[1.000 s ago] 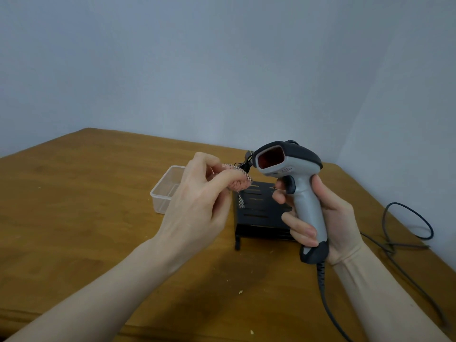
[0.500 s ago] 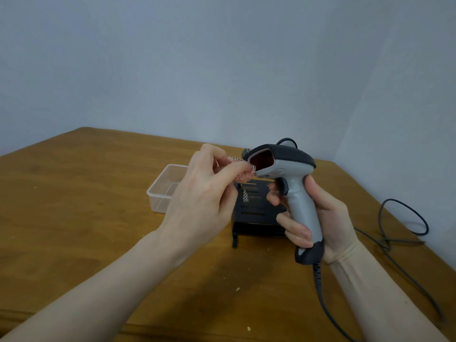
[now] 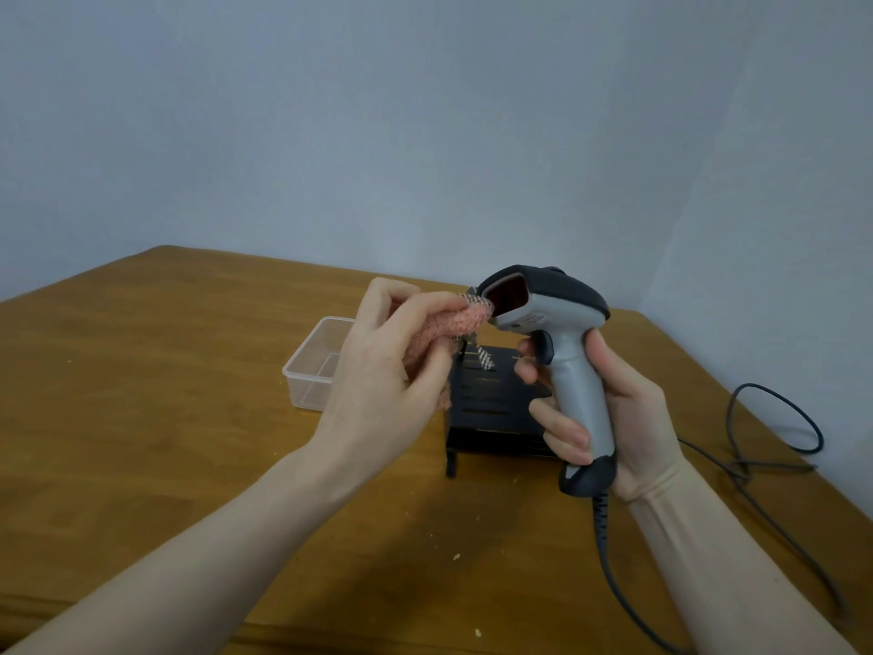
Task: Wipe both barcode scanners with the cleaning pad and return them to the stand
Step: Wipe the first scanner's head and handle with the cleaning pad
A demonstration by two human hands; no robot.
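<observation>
The barcode scanner (image 3: 550, 333), rigid plastic and probably light, is held above the black stand (image 3: 486, 408), its red window touched by the soft, limp cleaning pad (image 3: 453, 326). The right hand (image 3: 614, 413) is wrapped round the handle, the safest hold; the left hand (image 3: 382, 371) pinches the pad. A trailing cable (image 3: 774, 446) may tug.

Tub (image 3: 314, 366) left of stand (image 3: 491, 408)

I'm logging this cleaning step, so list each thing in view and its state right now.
Barcode scanner: upright, off the stand, window facing the pad.
Right hand: closed around the scanner handle.
Cleaning pad: bunched, tip at the scanner window.
Left hand: pinching the pad.
Stand: on the table, no scanner visible on it.
Plastic container: open, looks empty.
Cable: loose on the table.
</observation>
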